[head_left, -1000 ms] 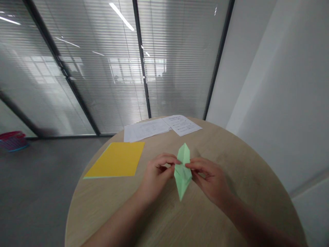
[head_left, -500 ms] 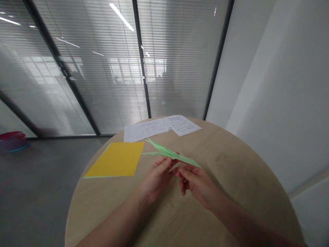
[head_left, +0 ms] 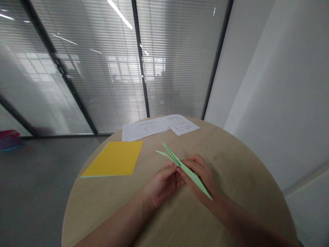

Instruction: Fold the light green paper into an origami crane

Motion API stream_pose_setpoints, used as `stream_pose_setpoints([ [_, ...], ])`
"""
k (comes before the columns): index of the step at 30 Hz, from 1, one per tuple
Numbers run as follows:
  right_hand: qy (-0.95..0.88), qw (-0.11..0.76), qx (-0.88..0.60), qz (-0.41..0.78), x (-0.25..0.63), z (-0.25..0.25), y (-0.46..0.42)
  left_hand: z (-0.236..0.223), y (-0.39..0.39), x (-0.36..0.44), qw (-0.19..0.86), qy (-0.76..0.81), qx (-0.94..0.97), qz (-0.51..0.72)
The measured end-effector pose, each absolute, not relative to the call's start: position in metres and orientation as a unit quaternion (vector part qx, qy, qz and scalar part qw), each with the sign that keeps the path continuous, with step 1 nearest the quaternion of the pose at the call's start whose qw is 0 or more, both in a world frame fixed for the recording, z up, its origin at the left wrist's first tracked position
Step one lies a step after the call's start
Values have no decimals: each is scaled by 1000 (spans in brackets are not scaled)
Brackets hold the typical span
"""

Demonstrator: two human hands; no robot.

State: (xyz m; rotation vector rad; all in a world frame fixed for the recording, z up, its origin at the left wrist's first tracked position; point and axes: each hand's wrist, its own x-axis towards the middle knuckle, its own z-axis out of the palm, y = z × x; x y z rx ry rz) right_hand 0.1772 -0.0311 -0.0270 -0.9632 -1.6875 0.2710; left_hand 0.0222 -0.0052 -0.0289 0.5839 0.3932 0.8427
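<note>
A folded sheet of light green paper [head_left: 191, 177] is held above the table, its flaps fanning out at the far left end and its other end pointing toward my right wrist. My left hand [head_left: 163, 185] pinches the paper near its middle between thumb and fingers. Wrapped around the paper's right part, my right hand [head_left: 202, 176] has its thumb on the near side and its fingers on the far side. Some left fingertips are hidden behind the paper and the right hand.
A yellow sheet [head_left: 113, 158] lies at the left on the round wooden table [head_left: 246, 192], with a green edge showing beneath it. Printed white papers [head_left: 180, 124] rest at the far edge. A red and blue basket [head_left: 10, 141] stands on the floor at far left.
The green paper has turned, its right end swinging down toward me. My right hand has moved from beneath its right end to grip around it. My left hand stays near its middle.
</note>
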Motion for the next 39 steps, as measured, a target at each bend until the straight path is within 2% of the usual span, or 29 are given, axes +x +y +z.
stream_pose_setpoints([
  [4,-736,564,-374,28,179,-33,-27,-24,-7,24,830,283,284,389],
  [8,-758,530,-381,-28,189,-32,-26,-11,-11,24,779,388,294,394],
  [12,-756,486,-434,-66,202,-21,-28,1,-14,21,765,395,304,408],
  [16,-792,429,-399,-174,202,-12,-30,3,-16,17,757,378,334,416],
  [21,-797,423,-375,-214,194,-12,-29,-1,-15,15,692,426,410,413],
  [24,-810,418,-366,-188,195,-15,-24,0,-12,12,691,422,425,405],
  [28,-832,414,-357,-96,200,-21,-17,0,-4,7,690,386,476,386],
  [36,-764,458,-419,175,199,-31,-14,-9,9,6,562,400,532,491],
  [39,-748,466,-424,209,197,-31,-15,-9,9,7,556,383,552,488],
])
